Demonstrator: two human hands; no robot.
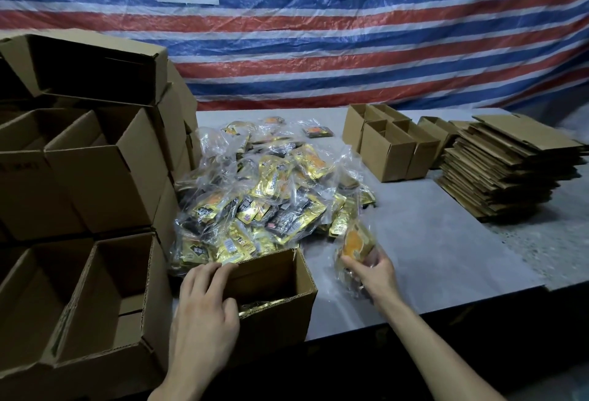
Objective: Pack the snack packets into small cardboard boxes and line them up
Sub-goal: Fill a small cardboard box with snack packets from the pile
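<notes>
Head view: left hand [204,311] lies on the near-left rim of the open box [280,327]. Its fingers are spread and fairly straight and clamp nothing. Judged purpose: steady the box so it doesn't slide while it is filled.

Right hand [373,270], at 3 o'clock of the box, has thumb and fingers clamped on an orange-gold packet [355,243]. The packet is held upright above the table [446,241], just beside the box. Some clear film seems bunched in the same grip, but that part is blurred. Likely the packet is on its way into the box.

A gold glint low inside the box suggests some packets are already in it; count unclear.

The pile [267,190] of loose packets and clear bags sits at 12 o'clock of the box and touches its far wall, so each reach is short.

Open stacked boxes [95,161] stand at 9 o'clock and look dark inside. Small boxes [392,152] stand side by side at 2 o'clock of the pile, contents not visible. Flat blanks [503,171] are stacked at 3 o'clock. Task looks early.
</notes>
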